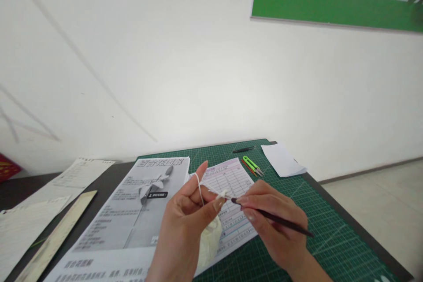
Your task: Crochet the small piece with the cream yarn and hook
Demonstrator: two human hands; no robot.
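Observation:
My left hand (188, 216) pinches a small piece of white crochet work (223, 194) between thumb and fingers. White yarn (199, 185) loops over its raised index finger. In my right hand (277, 220) is a crochet hook (284, 222) with a dark brown handle, held like a pen. The metal end of the hook meets the small white piece at the left fingertips; whether it passes through a loop is too small to tell. A pale cream ball of yarn (210, 242) sits just below and behind my left hand, partly hidden by it.
Under the hands lie a printed form (231, 172) and a page with a flower picture (132, 211) on a green cutting mat (330, 229). Green thread snips (251, 165), black tweezers (244, 149) and white paper (282, 159) lie behind. A ruler (59, 233) and sheets (79, 176) lie left.

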